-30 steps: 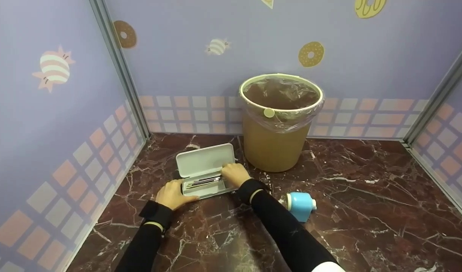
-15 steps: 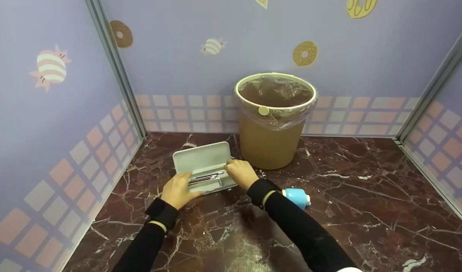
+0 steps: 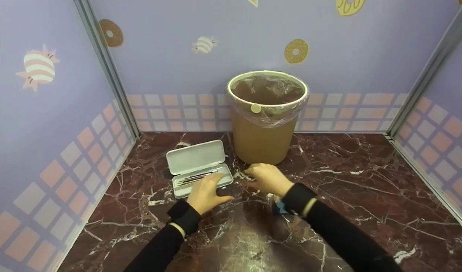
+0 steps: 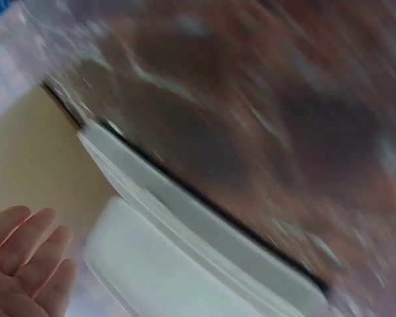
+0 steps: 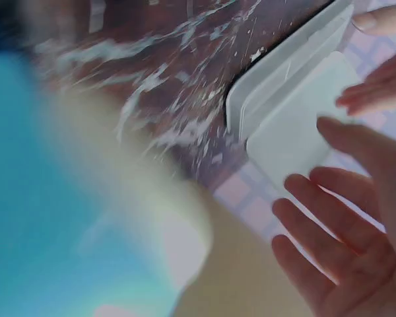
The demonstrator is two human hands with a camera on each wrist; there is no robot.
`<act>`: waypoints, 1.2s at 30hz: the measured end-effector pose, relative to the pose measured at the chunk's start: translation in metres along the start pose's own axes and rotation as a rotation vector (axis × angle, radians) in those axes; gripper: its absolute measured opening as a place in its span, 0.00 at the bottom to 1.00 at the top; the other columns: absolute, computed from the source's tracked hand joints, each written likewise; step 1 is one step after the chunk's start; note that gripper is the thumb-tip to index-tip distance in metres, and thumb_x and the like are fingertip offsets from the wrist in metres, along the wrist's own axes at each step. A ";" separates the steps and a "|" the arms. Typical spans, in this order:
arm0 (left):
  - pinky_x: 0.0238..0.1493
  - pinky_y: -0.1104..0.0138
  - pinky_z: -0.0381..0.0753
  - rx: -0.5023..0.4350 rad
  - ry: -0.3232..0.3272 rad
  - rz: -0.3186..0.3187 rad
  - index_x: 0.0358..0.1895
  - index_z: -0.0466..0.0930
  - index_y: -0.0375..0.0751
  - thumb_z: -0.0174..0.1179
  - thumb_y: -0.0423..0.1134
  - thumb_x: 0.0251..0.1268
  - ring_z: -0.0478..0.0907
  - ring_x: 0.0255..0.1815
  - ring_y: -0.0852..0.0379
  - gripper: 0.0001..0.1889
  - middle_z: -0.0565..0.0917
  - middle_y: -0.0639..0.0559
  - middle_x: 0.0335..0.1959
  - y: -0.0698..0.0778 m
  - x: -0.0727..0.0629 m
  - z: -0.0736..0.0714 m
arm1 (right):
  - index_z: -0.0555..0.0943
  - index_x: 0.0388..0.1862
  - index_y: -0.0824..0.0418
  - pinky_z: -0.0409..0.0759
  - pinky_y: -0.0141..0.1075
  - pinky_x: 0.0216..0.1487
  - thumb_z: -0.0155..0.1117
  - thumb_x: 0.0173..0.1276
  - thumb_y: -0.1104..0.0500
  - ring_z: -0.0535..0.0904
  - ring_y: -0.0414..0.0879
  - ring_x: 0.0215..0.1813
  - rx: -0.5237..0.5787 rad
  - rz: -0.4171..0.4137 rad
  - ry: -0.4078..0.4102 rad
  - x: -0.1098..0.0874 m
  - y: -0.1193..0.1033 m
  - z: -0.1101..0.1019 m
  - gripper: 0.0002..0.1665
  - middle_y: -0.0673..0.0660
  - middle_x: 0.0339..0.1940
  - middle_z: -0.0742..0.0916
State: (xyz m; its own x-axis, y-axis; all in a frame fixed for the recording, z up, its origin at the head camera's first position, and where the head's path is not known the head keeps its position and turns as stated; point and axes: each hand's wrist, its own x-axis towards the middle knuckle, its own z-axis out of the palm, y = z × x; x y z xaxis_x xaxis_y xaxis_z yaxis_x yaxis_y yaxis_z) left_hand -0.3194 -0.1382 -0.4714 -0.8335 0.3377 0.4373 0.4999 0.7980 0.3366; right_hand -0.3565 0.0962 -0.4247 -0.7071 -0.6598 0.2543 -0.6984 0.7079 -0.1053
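A white pencil case (image 3: 196,158) stands with its lid raised on the dark red marbled surface. Several slim pencils (image 3: 193,178) lie in its tray. My left hand (image 3: 207,194) is over the case's front right part, fingers relaxed and holding nothing. To the right of the case, my right hand (image 3: 268,179) hovers with loosely bent fingers and no object in it. Under my right wrist a blue, boxy thing with cream ends (image 3: 280,207) is mostly hidden; in the right wrist view this blue thing (image 5: 59,198) looms close and blurred.
A tan bin (image 3: 264,141) with a clear plastic liner stands behind the case, near the back wall (image 3: 163,68). Patterned panels enclose the surface at the back and both sides. Pale crumbs (image 3: 297,175) lie around the bin's base.
My right hand has left the case and moved right, over the blue thing. The left hand has come off the case's left end and shifted right. The head view has turned slightly right.
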 end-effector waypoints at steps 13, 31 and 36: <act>0.62 0.53 0.82 -0.058 -0.101 0.028 0.67 0.77 0.37 0.78 0.58 0.49 0.82 0.63 0.44 0.43 0.84 0.39 0.63 0.051 -0.013 0.038 | 0.79 0.65 0.69 0.86 0.45 0.49 0.80 0.56 0.46 0.88 0.56 0.49 0.129 0.099 -0.256 -0.071 0.049 -0.023 0.43 0.66 0.59 0.88; 0.65 0.55 0.81 -0.125 -0.149 0.000 0.68 0.76 0.37 0.77 0.59 0.49 0.83 0.64 0.45 0.45 0.84 0.41 0.64 0.079 -0.005 0.052 | 0.87 0.52 0.64 0.80 0.38 0.35 0.82 0.50 0.43 0.82 0.47 0.33 0.074 0.224 -0.283 -0.072 0.055 -0.028 0.36 0.56 0.37 0.91; 0.64 0.54 0.82 -0.125 -0.137 -0.032 0.68 0.76 0.36 0.78 0.58 0.47 0.83 0.63 0.45 0.45 0.84 0.41 0.64 0.088 0.000 0.058 | 0.85 0.29 0.60 0.68 0.32 0.26 0.80 0.53 0.40 0.71 0.41 0.22 0.129 0.288 -0.220 -0.072 0.056 -0.028 0.25 0.48 0.20 0.81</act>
State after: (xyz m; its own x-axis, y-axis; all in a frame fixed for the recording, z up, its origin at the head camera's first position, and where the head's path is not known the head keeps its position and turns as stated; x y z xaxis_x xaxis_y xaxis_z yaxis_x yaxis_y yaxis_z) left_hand -0.2885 -0.0393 -0.4900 -0.8695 0.3845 0.3100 0.4907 0.7439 0.4536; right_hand -0.3413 0.1906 -0.4225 -0.8732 -0.4871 -0.0141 -0.4664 0.8438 -0.2656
